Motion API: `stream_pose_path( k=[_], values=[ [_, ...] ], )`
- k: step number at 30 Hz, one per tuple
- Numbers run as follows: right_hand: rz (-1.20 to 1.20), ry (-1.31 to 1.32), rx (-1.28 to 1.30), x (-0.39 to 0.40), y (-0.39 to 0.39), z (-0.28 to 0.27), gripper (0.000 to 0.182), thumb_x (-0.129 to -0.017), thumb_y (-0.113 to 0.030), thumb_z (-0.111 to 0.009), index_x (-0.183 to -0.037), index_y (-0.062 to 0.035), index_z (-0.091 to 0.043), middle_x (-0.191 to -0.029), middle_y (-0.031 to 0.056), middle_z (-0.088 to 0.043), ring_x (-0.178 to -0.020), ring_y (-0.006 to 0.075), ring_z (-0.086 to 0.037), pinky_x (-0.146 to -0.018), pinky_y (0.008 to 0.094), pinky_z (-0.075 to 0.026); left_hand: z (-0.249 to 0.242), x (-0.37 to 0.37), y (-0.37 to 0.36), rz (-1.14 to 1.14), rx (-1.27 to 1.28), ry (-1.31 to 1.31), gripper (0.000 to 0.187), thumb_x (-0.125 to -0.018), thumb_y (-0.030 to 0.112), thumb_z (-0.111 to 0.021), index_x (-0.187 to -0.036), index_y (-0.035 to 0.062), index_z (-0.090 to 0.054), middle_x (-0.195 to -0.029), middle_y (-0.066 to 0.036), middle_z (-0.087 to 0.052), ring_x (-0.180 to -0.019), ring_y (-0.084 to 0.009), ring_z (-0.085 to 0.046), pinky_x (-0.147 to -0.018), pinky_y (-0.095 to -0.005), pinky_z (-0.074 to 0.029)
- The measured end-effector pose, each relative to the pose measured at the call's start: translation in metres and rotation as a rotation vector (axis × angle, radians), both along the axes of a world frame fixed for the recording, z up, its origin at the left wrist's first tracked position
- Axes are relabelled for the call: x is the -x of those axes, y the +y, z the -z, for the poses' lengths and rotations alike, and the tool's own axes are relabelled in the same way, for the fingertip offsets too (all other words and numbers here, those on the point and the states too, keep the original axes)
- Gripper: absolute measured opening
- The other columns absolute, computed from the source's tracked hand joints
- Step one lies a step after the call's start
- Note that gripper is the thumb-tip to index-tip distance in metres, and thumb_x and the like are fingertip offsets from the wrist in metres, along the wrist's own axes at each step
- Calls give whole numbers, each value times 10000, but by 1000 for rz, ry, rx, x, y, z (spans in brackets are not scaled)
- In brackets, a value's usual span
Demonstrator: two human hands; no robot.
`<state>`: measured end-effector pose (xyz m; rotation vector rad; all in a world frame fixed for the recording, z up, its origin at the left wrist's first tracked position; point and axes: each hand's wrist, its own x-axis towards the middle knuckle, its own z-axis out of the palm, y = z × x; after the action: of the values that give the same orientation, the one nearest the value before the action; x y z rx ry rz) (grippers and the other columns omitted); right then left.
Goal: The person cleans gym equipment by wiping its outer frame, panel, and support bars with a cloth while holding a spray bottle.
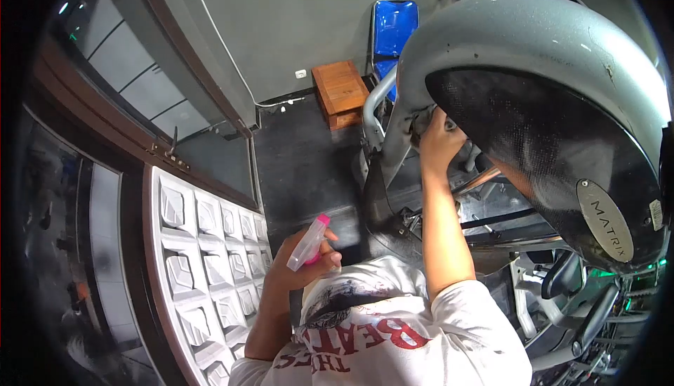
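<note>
My left hand (pixel 303 256) is closed around a spray bottle (pixel 309 243) with a clear spray head and a pink nozzle, held low in front of my shirt. Most of the bottle's body is hidden by the fingers. Stretched forward, my right hand (pixel 442 144) is at the underside of a grey and black gym machine (pixel 505 42) marked MATRIX. Its fingers are bent around what looks like a dark crumpled cloth (pixel 419 120), pressed against the machine's grey frame. The black cover hides part of that hand and of the cloth.
A wooden step box (pixel 339 91) and a blue chair (pixel 395 28) stand by the grey wall. To my left are a brown-framed glass door (pixel 158 98) and a white moulded panel (pixel 207 266). More gym equipment (pixel 562 295) stands at the right. A white cable (pixel 223 42) runs down the wall.
</note>
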<state>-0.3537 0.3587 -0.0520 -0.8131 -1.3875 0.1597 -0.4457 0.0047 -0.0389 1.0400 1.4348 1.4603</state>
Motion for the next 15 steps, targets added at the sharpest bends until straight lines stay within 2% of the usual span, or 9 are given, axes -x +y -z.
stream_pose_path(
  k=[1, 4, 5, 8, 10, 12, 15],
  values=[
    [-59, 64, 126, 2, 2, 16, 289, -966, -206, -648, -966, 79, -696, -772, 135, -682, -736, 220, -638, -715, 368, -506, 0, 1, -2, -7, -16, 30, 320, -891, 103, -795, -1152, 22, -629, -721, 17, -656, -657, -35, -577, -608, -236, -458],
    [-216, 196, 522, 1, -5, 40, 299, -967, -220, -661, -971, 76, -701, -791, 152, -713, -751, 263, -676, -716, 386, -508, -2, -3, -4, -38, -1, -126, 334, -889, 110, -800, -1162, 22, -629, -722, 20, -653, -656, -35, -577, -613, -239, -464],
    [-235, 129, 566, -4, -2, 39, 283, -969, -202, -664, -1025, 73, -699, -913, 209, -734, -860, 264, -698, -770, 386, -511, 1, -2, -5, -32, 1, -102, 339, -888, 113, -801, -1164, 22, -629, -724, 19, -654, -654, -37, -577, -615, -240, -466],
    [194, -469, -242, -13, -11, -22, 257, -975, -165, -648, -1079, 67, -686, -1031, 237, -719, -967, 224, -677, -832, 372, -504, 12, -2, -7, -12, 9, -45, 347, -886, 119, -804, -1170, 22, -629, -727, 16, -658, -650, -42, -577, -620, -244, -470],
    [-116, -78, 10, -5, -21, -35, 227, -978, -132, -633, -1110, 46, -682, -1099, 253, -699, -1030, 226, -662, -879, 370, -496, 13, -2, -5, -3, -10, -14, 347, -887, 122, -802, -1170, 21, -629, -728, 14, -660, -648, -46, -578, -623, -247, -473],
    [-218, 120, 36, -1, -31, -44, 215, -981, -137, -622, -1079, 43, -689, -1038, 235, -714, -976, 229, -675, -855, 367, -500, 8, -3, -5, 10, 25, 16, 343, -890, 122, -797, -1170, 18, -629, -731, 12, -662, -657, -48, -590, -629, -245, -477],
    [-182, 67, 575, -4, -4, 40, 266, -971, -136, -616, -1035, 115, -680, -1033, 260, -725, -931, 344, -708, -858, 413, -507, 9, -2, -3, 11, -34, 89, 331, -894, 117, -789, -1165, 15, -628, -735, 9, -669, -675, -47, -608, -639, -243, -484]
  ],
)
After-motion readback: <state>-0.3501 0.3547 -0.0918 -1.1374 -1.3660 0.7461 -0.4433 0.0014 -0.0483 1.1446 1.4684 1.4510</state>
